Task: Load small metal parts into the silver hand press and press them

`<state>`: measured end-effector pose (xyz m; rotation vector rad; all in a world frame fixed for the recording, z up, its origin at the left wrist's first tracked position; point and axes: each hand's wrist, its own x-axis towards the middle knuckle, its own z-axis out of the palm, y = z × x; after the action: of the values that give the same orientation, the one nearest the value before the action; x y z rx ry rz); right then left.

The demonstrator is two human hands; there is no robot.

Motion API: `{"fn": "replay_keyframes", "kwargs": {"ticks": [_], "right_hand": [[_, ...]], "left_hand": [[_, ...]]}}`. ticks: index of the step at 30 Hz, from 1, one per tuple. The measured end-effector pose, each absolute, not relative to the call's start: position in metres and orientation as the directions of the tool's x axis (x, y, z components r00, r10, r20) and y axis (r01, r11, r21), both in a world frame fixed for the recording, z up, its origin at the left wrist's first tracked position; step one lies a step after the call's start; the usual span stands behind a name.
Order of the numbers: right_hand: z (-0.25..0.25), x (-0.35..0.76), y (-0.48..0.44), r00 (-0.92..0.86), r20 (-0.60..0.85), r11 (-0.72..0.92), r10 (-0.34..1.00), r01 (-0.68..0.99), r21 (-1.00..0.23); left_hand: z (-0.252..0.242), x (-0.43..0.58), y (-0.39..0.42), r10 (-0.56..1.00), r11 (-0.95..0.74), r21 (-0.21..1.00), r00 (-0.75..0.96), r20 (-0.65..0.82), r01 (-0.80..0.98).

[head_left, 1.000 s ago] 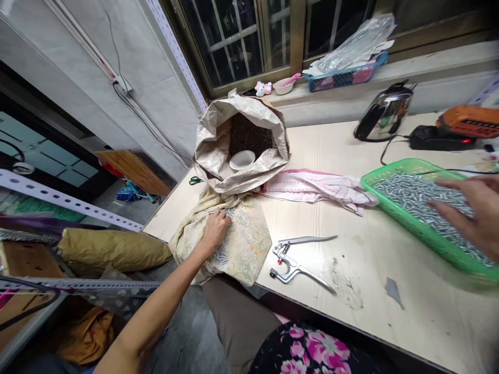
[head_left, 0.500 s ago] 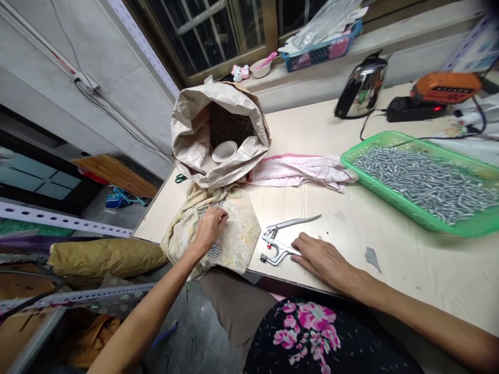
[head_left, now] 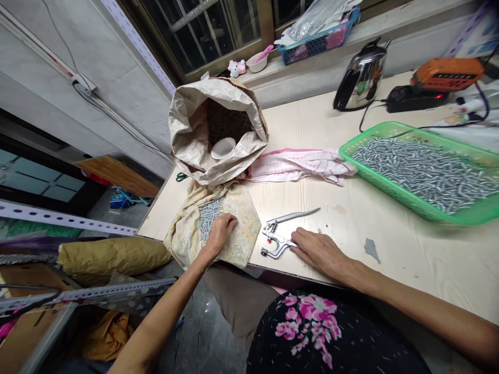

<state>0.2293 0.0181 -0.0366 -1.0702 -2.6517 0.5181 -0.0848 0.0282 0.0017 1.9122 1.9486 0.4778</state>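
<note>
My left hand is over the patterned yellowish cloth, its thumb and fingertips pressed together. Whatever they may pinch is too small to make out. Just to its left, a pile of small silvery metal pieces lies on the cloth. My right hand lies low on the table, with its fingers curled over the handle end of a pair of metal hand pliers. The pliers lie flat with their handles spread, a spring between them and a C-shaped jaw facing left.
Behind the cloth stands an open woven sack with dark contents and a white bowl. A pink-white towel stretches toward a green basket of metal pieces. Farther back are a kettle and an orange battery on a charger.
My left hand has moved right off the metal pieces, so more of the pile shows. The right hand keeps its place at the pliers' handle. The camera view has shifted slightly.
</note>
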Motion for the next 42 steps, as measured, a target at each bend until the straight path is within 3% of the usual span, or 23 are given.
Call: {"fn": "replay_keyframes", "kwargs": {"ticks": [6,12,16,20,23,26,29,33,42], "right_hand": [[-0.04,0.229,0.017,-0.695,0.149,0.686,0.703,0.608,-0.4],[-0.041,0.229,0.017,-0.706,0.132,0.693,0.696,0.612,-0.382],[-0.039,0.228,0.017,-0.705,0.143,0.69,0.695,0.598,-0.408],[-0.036,0.229,0.018,-0.713,0.137,0.696,0.688,0.594,-0.404],[-0.034,0.229,0.017,-0.721,0.157,0.715,0.675,0.586,-0.381],[-0.036,0.23,0.016,-0.723,0.245,0.76,0.646,0.578,-0.298],[-0.037,0.23,0.014,-0.71,0.378,0.797,0.594,0.582,-0.159],[-0.034,0.231,0.014,-0.722,0.46,0.828,0.517,0.559,-0.053],[-0.035,0.232,0.014,-0.751,0.32,0.809,0.578,0.578,-0.106]], "left_hand": [[-0.012,-0.081,0.022,0.993,-0.116,0.224,0.117,0.007,0.968],[-0.021,-0.086,0.021,0.996,-0.084,0.189,0.089,-0.018,0.978],[-0.011,-0.084,0.019,0.999,-0.033,0.258,0.035,-0.002,0.966],[0.01,-0.07,0.016,0.996,0.075,0.48,-0.085,-0.001,0.874],[0.016,-0.049,0.009,0.977,0.215,0.703,-0.138,-0.165,0.678],[0.01,-0.026,-0.003,0.921,0.382,0.815,-0.111,-0.373,0.437],[0.003,-0.009,-0.012,0.861,0.503,0.811,-0.089,-0.501,0.3],[0.002,0.0,-0.016,0.83,0.556,0.789,-0.118,-0.545,0.262],[0.002,-0.003,-0.004,0.852,0.476,0.704,-0.077,-0.518,0.527]]}}
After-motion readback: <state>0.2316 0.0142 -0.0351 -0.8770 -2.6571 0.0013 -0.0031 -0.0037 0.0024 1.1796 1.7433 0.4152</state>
